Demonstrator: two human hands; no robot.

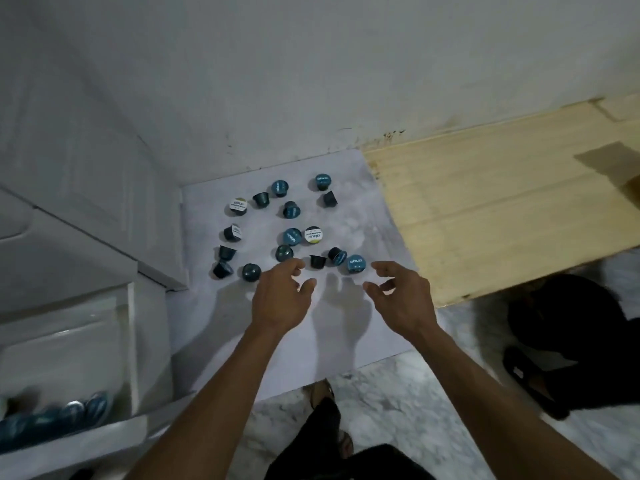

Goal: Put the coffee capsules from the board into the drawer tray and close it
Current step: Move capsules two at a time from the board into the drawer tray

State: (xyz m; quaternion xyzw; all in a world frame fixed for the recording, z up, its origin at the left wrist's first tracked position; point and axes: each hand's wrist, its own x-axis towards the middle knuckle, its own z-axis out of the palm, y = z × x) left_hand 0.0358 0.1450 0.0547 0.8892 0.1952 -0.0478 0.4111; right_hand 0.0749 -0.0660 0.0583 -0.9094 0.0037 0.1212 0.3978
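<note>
- Lower left of the frame: an open white drawer tray (126,344); several blue capsules in the tray (74,412) lie blurred at its near end; how many cannot be told.
- Upper left: a white cabinet front (90,174) rises behind the tray and meets the left edge of the board.
- Left of centre: a pale marbled board (349,327) lies flat below a white wall (311,81); the coffee capsules (292,236) lie scattered across its far half, most dark teal, some on their sides, some with the lid up.
- Centre left: two white-lidded capsules stand out; one (238,206) at the upper left of the group, the other (313,235) touching a blue-lidded one in the middle.
- Centre: the left hand (280,299) hovers over the board's near half, palm down, fingers loosely curled and spread, holding nothing; its fingertips (297,264) lie near a teal capsule (251,272) and a dark capsule (317,261); contact cannot be told.
- Right of centre: the right hand (403,299) hovers likewise, fingers loosely curled and apart, holding nothing; a blue-lidded capsule (356,264) lies just beyond its fingertips.
- Right: a light wooden panel (502,202) adjoins the board's right edge.
- Lower right: a dark blurred object (568,341) rests on the marbled floor (398,410); its nature cannot be told.
</note>
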